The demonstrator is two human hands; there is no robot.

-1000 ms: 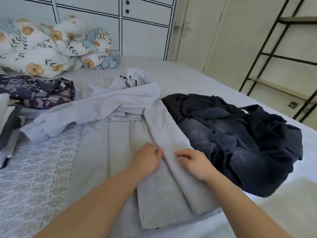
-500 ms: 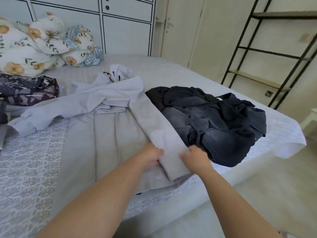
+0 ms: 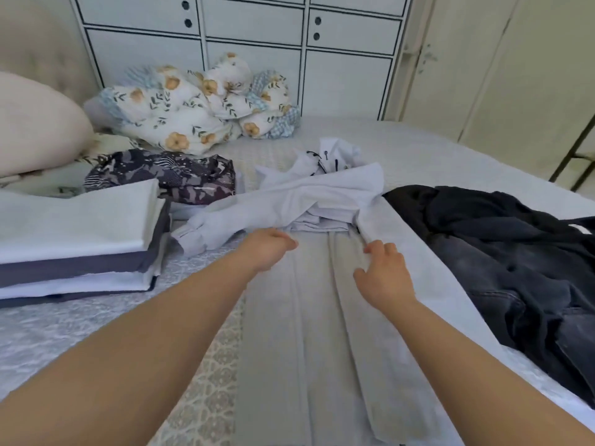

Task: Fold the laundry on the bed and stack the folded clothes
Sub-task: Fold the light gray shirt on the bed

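A long light grey garment lies lengthwise on the bed in front of me, its right side folded inward. My left hand hovers over its far end with loosely curled fingers, and I see no cloth in its grip. My right hand rests with spread fingers on the folded right edge. A crumpled white shirt lies across the garment's far end. Dark jeans and black clothes are heaped to the right. A stack of folded white and grey clothes sits at the left.
A dark patterned garment lies behind the stack. A floral duvet and a cream pillow sit at the head of the bed. White cabinets stand behind, a black metal shelf frame at the right.
Both hands moved from the near end of the grey garment up toward its far end. The right hand let go of the folded edge and now lies flat. My view swung left.
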